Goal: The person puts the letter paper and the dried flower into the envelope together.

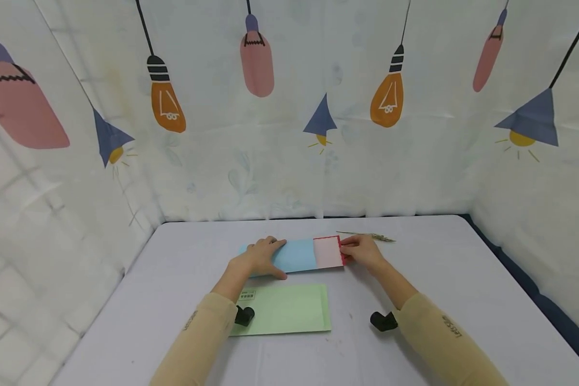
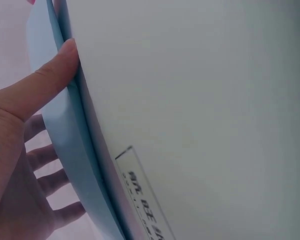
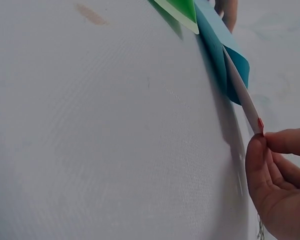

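Observation:
A light blue envelope (image 1: 296, 255) lies across the far middle of the table, and my left hand (image 1: 257, 259) grips its left part by the long edges. In the left wrist view, the thumb is on the near edge of the blue envelope (image 2: 72, 120) and the fingers reach its far side. A pale pink card (image 1: 327, 252) with a red border sticks out of the envelope's right end. My right hand (image 1: 363, 250) pinches the card's outer end between thumb and fingers. The right wrist view shows the card (image 3: 244, 95) entering the envelope's bulging mouth.
A light green envelope (image 1: 289, 311) with a printed box at its upper left lies nearer on the white table (image 1: 395, 364). Behind the right hand lies a thin dried sprig (image 1: 380, 237). A patterned curtain (image 1: 280, 177) hangs beyond the table's far edge.

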The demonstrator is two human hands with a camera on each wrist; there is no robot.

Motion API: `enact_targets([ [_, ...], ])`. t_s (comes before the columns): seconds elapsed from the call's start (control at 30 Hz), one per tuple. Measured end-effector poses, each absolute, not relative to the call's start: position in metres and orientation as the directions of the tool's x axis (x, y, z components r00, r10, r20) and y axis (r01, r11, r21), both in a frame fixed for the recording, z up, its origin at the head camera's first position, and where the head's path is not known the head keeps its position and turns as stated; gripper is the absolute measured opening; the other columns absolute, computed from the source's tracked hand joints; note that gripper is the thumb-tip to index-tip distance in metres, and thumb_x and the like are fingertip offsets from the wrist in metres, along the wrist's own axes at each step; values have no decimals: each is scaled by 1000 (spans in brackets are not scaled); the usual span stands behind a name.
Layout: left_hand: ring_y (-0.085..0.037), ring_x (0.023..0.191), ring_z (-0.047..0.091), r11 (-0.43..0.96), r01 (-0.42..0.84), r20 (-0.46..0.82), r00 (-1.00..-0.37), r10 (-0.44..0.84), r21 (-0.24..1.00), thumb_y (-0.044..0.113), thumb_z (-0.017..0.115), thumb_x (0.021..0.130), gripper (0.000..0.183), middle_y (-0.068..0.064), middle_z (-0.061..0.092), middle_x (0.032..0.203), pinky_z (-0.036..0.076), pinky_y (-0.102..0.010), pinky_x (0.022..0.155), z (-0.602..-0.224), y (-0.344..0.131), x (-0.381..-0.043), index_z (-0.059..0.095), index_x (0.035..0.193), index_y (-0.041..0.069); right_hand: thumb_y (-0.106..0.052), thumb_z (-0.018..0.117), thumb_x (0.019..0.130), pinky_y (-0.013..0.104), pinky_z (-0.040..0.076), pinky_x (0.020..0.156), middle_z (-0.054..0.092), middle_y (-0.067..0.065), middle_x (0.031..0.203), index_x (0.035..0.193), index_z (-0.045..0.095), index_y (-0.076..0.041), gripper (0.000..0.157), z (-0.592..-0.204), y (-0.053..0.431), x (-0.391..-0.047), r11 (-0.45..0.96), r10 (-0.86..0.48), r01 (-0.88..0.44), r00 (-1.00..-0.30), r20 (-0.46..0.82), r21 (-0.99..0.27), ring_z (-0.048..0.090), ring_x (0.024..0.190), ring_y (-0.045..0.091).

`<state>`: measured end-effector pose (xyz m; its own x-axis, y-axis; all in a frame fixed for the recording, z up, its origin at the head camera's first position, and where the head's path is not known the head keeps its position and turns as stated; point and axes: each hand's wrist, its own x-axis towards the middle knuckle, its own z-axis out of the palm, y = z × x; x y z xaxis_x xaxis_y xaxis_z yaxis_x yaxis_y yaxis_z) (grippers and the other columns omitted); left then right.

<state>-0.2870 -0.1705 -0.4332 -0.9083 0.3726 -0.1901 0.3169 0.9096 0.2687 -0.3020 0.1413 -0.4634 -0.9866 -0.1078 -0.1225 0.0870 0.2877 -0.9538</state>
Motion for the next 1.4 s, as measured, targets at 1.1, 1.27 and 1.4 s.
enact_targets([
  [1.1,-36,142,37,912,320,-192,-908,373,258,53,86,80,102,-12,39,156,32,-60,112,-432,-168,-286,37,161,16,1,72,94,31,61,71,73,16,100,117,69,10,25,-470,110,-301,286,-135,94,-981,-137,-954,70,75,18],
  [1.27,-37,142,37,913,317,-192,-909,370,258,52,86,80,101,-13,39,156,32,-61,112,-433,-168,-285,37,161,15,1,73,93,31,61,71,74,15,98,115,70,10,24,-467,106,-299,286,-132,89,-982,-131,-954,71,75,18],
  [1.4,-36,142,38,913,322,-189,-909,372,250,52,86,80,102,-13,40,155,33,-61,111,-431,-168,-285,37,161,16,0,73,94,32,61,73,74,16,99,116,70,10,24,-467,104,-299,293,-152,70,-981,-119,-954,71,77,18],
])
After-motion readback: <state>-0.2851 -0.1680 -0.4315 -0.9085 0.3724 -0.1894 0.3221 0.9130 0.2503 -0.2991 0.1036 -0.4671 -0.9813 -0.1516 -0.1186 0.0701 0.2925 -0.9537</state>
